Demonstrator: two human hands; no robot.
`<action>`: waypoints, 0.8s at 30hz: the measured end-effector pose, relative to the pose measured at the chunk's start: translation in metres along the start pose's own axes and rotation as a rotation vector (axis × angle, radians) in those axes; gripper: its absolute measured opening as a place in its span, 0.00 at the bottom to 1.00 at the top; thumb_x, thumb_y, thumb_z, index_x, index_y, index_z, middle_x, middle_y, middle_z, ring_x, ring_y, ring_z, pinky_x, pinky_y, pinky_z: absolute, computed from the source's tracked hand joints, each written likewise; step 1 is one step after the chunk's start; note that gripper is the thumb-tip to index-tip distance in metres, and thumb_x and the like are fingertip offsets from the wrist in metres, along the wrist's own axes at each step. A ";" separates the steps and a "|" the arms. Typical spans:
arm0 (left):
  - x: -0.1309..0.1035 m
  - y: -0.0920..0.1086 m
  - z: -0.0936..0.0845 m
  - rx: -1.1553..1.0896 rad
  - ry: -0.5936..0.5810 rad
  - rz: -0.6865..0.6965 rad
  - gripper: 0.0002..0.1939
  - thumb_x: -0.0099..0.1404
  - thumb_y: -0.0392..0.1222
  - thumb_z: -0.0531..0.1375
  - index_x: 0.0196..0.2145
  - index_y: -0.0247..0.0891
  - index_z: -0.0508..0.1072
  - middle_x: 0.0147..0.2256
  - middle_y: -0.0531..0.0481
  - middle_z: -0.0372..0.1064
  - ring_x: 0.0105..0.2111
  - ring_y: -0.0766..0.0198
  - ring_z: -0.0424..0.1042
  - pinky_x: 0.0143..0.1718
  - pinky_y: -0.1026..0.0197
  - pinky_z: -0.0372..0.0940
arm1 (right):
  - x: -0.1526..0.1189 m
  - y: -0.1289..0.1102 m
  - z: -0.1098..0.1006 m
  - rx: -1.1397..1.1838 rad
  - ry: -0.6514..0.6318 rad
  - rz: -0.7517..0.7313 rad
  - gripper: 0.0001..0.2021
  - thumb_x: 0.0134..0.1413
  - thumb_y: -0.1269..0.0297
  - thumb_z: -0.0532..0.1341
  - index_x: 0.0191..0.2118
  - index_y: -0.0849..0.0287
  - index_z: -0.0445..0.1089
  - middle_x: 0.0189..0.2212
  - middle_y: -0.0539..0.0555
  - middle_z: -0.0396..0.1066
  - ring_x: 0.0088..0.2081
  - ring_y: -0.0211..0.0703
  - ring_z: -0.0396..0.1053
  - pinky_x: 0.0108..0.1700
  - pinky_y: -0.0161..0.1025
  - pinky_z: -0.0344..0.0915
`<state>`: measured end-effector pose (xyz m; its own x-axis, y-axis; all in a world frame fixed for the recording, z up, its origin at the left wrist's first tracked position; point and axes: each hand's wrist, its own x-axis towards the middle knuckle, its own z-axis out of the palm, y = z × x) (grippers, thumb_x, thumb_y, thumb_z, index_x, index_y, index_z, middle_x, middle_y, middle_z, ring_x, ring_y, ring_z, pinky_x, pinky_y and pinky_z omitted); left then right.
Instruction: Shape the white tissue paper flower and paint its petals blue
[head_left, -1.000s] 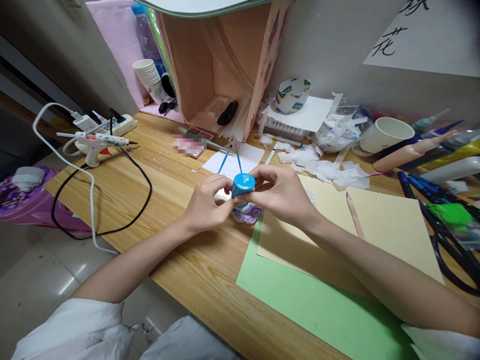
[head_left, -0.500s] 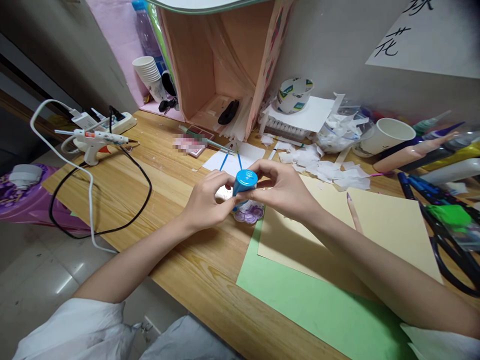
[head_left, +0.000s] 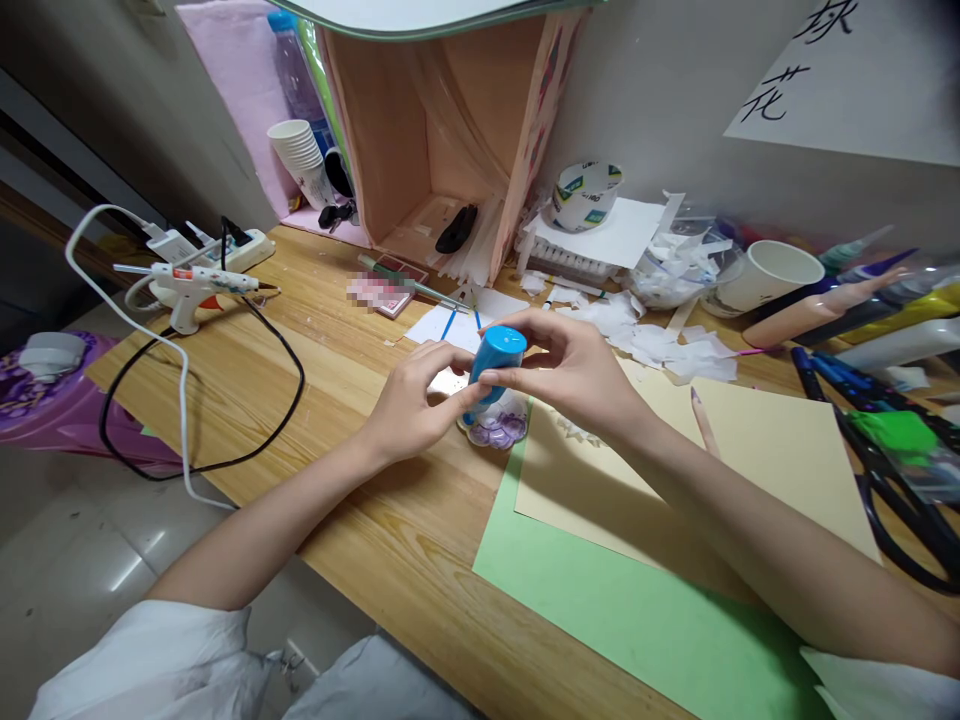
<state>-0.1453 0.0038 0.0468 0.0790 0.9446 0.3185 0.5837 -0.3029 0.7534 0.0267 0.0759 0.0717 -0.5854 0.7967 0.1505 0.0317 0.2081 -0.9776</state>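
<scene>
A blue bottle [head_left: 495, 362], tilted a little with its round flat end up, is held above a palette with purple petal shapes [head_left: 501, 428]. My right hand [head_left: 574, 370] grips the bottle between thumb and fingers from the right. On the other side, my left hand [head_left: 420, 400] has its thumb and fingertips against the bottle's lower part. The bottle's lower end is hidden by the fingers. Behind the hands, thin blue sticks [head_left: 448, 323] lie on a piece of white paper [head_left: 427, 328].
A hot glue gun [head_left: 187, 290] with looping cables is at the left. Beige paper [head_left: 780, 450] overlaps green paper [head_left: 600, 620] at the right. Paper scraps [head_left: 660, 345], a paper cup [head_left: 780, 275], paint bottles [head_left: 825, 310] and black scissors [head_left: 900, 520] lie beyond.
The blue bottle's upper end has moved slightly right and up, leaving more of its side visible. The right hand has shifted with it; the left hand has barely moved.
</scene>
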 end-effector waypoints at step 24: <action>0.036 0.003 0.001 -0.689 -0.319 -0.375 0.21 0.60 0.59 0.59 0.38 0.39 0.78 0.42 0.45 0.75 0.47 0.53 0.70 0.52 0.51 0.61 | 0.023 0.016 -0.027 0.313 -0.115 0.168 0.20 0.44 0.58 0.69 0.44 0.59 0.73 0.36 0.51 0.73 0.33 0.34 0.67 0.34 0.33 0.63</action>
<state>-0.1403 0.0370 0.0598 0.2632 0.9569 -0.1223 0.0019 0.1263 0.9920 0.0353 0.1129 0.0635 -0.6808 0.7323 -0.0161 -0.1039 -0.1183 -0.9875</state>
